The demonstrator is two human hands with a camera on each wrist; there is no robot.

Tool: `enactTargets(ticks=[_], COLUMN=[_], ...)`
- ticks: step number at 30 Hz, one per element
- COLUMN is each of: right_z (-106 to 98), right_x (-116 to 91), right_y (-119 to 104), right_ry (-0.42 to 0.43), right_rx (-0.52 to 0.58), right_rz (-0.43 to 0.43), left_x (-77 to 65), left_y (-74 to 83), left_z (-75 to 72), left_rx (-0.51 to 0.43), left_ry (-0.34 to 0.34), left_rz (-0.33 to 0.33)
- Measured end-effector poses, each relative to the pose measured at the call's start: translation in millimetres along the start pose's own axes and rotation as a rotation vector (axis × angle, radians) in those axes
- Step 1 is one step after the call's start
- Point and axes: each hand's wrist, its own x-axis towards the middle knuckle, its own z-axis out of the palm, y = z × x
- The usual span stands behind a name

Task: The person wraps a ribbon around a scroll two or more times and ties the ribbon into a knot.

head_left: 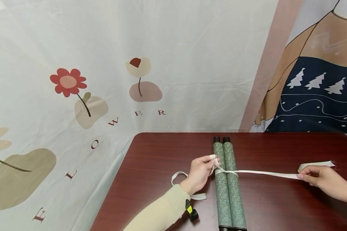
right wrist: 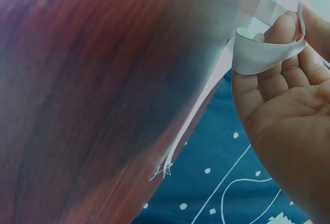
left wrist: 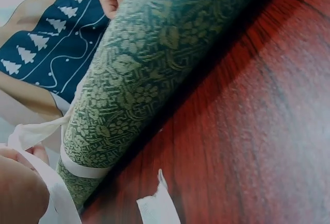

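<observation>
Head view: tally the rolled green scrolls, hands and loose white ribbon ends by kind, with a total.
Rolled green scrolls: 2
Hands: 2
Loose white ribbon ends: 2
Total: 6

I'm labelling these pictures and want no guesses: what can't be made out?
- Head view: near ends of the green rolls, cut off by the bottom edge.
- Head view: the white ribbon beneath the rolls, hidden by them.
- Left wrist view: much of the left hand, cut off by the left edge.
- Right wrist view: parts of the right hand, covered by ribbon.
</observation>
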Motion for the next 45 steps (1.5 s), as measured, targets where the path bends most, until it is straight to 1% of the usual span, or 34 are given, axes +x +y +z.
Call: enactTargets(ticks=[2, 5, 10, 13, 16, 18, 20, 21, 23, 26, 28, 30, 34, 38, 41, 45], right_z=[-0.5, -1.0, -1.1, -1.6, -3.6, -5.9, -8.1, -9.5, -12.4, -17.9, -22.0, -26.0, -34.0, -41.1, -42.8, -42.4], right_x=[-0.6, -1.6, -2.3, -2.9, -2.9, -2.4, -2.3, -2.2, -1.3, 1.5, 4.7, 8.4, 15.8, 20.8, 24.5, 32.0], right_y=[-0.6, -0.8, 1.1, 3.3, 6.0, 7.7, 9.7, 10.5, 12.6, 15.1, 17.0, 18.8, 23.5, 28.8, 32.6, 34.4], right_ry=[0.001, 0.003, 0.02, 0.03, 0.02, 0.01, 0.018, 0.03, 0.078, 0.178, 0.246, 0.292, 0.326, 0.3, 0.253, 0.156], right_rx=[-0.002, -0.006, -0.022, -0.052, -0.065, -0.072, -0.076, -0.084, -0.102, -0.146, -0.163, -0.176, -0.188, -0.202, -0.201, -0.201], right_rz=[-0.001, -0.007, -0.058, -0.089, -0.085, -0.073, -0.071, -0.076, -0.092, -0.086, -0.061, -0.021, 0.065, 0.155, 0.244, 0.418], left_x=[-0.7, -1.1, 0.4, 0.8, 0.8, 1.5, 2.2, 2.4, 2.9, 3.0, 3.0, 3.1, 4.0, 4.9, 4.8, 3.6], left_y=[-2.6, -4.6, -5.4, -4.6, -3.1, -2.7, -2.6, -2.6, -2.7, -2.4, -2.0, -1.6, -1.2, -1.7, -1.9, -1.8], left_z=[1.2, 3.4, 3.6, 3.0, 3.0, 2.9, 2.5, 2.2, 2.1, 2.6, 3.0, 3.4, 3.8, 4.0, 4.6, 5.2], left_rx=[0.051, 0.075, 0.045, 0.023, 0.019, 0.03, 0.047, 0.055, 0.059, 0.044, 0.027, 0.012, -0.002, -0.009, -0.011, -0.01], left_ry=[0.02, 0.026, 0.06, 0.076, 0.083, 0.083, 0.076, 0.072, 0.063, 0.059, 0.058, 0.06, 0.07, 0.084, 0.089, 0.093], left_rz=[0.012, 0.041, 0.073, 0.089, 0.092, 0.09, 0.084, 0.08, 0.077, 0.077, 0.082, 0.086, 0.081, 0.069, 0.066, 0.064])
